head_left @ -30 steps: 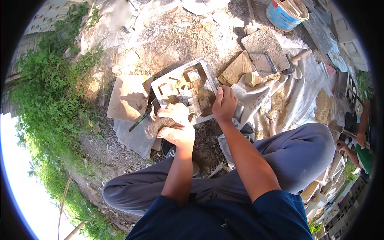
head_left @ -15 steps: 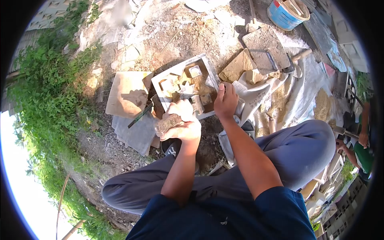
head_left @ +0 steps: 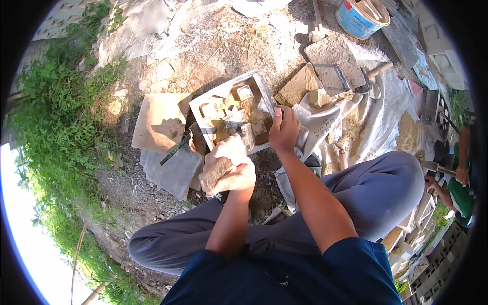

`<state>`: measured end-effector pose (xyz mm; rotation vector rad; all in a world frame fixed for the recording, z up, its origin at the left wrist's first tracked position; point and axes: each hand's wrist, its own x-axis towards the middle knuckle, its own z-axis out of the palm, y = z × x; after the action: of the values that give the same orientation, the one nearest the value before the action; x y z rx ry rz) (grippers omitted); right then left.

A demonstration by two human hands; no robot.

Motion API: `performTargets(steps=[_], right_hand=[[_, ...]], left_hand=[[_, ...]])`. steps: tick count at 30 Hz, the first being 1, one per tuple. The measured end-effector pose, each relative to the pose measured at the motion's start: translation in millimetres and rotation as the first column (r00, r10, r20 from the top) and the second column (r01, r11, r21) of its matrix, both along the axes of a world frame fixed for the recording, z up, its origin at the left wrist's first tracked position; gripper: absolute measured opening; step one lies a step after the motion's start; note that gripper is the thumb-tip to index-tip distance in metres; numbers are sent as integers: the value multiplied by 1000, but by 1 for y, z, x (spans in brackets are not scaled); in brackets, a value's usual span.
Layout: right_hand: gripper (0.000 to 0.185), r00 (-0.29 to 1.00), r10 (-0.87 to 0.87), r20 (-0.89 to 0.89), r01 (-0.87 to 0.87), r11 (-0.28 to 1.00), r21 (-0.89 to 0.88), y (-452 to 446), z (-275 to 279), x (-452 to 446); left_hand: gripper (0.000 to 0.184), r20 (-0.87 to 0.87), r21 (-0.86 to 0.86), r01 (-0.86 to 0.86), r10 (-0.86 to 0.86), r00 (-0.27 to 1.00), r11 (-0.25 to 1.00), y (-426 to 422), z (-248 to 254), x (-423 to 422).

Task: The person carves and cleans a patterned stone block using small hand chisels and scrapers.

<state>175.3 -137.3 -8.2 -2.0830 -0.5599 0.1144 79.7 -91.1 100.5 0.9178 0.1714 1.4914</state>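
A square, pale-walled mould [head_left: 267, 91] lies on the ground in front of me, with a star-shaped piece [head_left: 234, 116] at its middle and squarish blocks around it. My left hand [head_left: 235, 165] is closed around a rough brown block-like piece [head_left: 215, 174], wood or brick, I cannot tell which. That fist is over the mould's near left corner, and the far end of the piece is hidden by it. My right hand [head_left: 284, 129] rests on the mould's right edge, with its fingers bent over the rim and the thumb upright.
Flat slabs [head_left: 161, 119] and a thin dark green tool [head_left: 176, 148] lie left of the mould. To the right are sandy blocks [head_left: 300, 84], a wooden-handled tool [head_left: 380, 70] and a crumpled sheet [head_left: 381, 109]. A blue bucket [head_left: 358, 23] stands far right. Another person's arm [head_left: 462, 157] shows at the right edge.
My left hand has shifted slightly down toward me, and the brown piece in it now points more steeply toward my body. My right hand stays on the mould's edge.
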Motion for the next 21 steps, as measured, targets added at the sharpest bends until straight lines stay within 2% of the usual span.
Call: performTargets(steps=[1,2,3,4,6,8,9,11,12,13,14,17,19,20,21], right_hand=[[31,1000,-13,-9,13,1000,-5,-2,2,-1],[31,999,15,-52,-17,999,-31,-6,3,0],[31,998,19,-65,-22,999,-42,-12,-1,-7],[30,1000,7,-15,-7,1000,-23,-8,-5,-5],[29,999,-17,33,17,1000,10,-3,-6,-1],[29,1000,-14,13,14,1000,-8,-4,-5,3],[29,1000,9,-6,-9,1000,-13,-6,-4,0],[29,1000,4,11,-4,1000,-17,-2,-1,3],[31,1000,9,7,-9,1000,-6,-1,2,3],[34,1000,14,-4,-14,1000,-1,-5,5,0],[33,999,27,-23,-27,1000,-1,-7,7,0],[28,1000,-20,20,20,1000,-2,-3,-6,0],[28,999,-25,-35,24,999,-21,-9,-1,-2],[28,999,-9,-50,7,999,-35,-13,2,-6],[28,999,8,-37,-9,1000,-22,-7,0,0]], left_hand=[[92,-9,128,46,-45,999,991,2,3,-1],[92,-197,103,-92,111,974,990,-4,-2,3],[92,-380,112,-237,262,887,965,-9,-2,6],[92,-461,207,-103,190,867,973,-4,4,0],[90,-290,78,-316,324,900,946,-10,7,14],[87,-468,301,-263,382,797,917,-10,14,17],[86,-488,341,-259,406,773,903,-11,12,22],[85,-430,206,-192,265,863,960,-17,22,19],[85,-330,234,-137,211,920,963,-14,20,16],[85,-339,227,-122,196,920,966,-15,15,20],[85,-452,284,-186,303,839,940,-20,10,22],[86,-412,270,-177,280,867,946,-19,12,19],[73,-382,427,-218,394,836,877,-13,17,21],[76,-455,456,-187,409,791,870,-18,16,16],[78,-444,423,-176,373,815,889,-15,15,19]])
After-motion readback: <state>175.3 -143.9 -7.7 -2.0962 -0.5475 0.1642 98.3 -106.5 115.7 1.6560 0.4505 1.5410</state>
